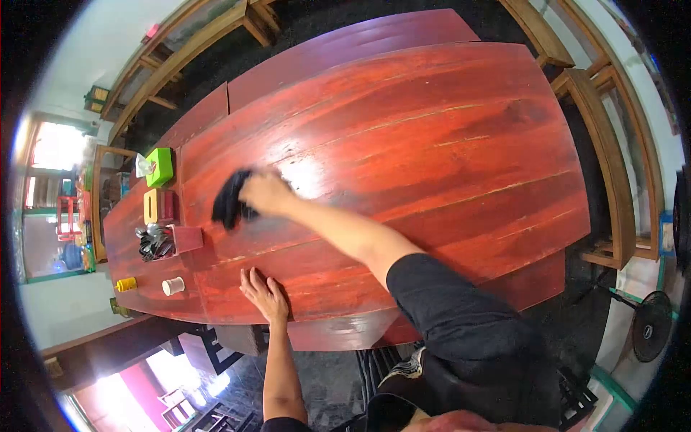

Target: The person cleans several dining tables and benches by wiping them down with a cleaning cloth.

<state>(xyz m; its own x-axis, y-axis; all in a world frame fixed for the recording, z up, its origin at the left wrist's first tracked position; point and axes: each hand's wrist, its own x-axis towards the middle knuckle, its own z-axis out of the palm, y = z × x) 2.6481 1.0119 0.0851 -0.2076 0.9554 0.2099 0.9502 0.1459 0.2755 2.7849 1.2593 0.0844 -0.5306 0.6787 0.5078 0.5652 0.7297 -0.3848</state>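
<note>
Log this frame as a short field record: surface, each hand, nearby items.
surface: red wooden table
right hand: pressed on a dark cloth, on the tabletop
left hand: flat on the table's near edge, holding nothing
nearby items: green tissue box, cutlery holder, small white container, yellow container
seating: wooden benches around the table

I see a shiny red-brown table (pixel 432 144) with dark wood stripes, a black cloth (pixel 229 201) under my right hand (pixel 266 193), a bright green box (pixel 160 165), a yellow and red box (pixel 158 207), a little yellow jar (pixel 126 284), a white cup (pixel 173 286), my black sleeve (pixel 461 317)
</note>
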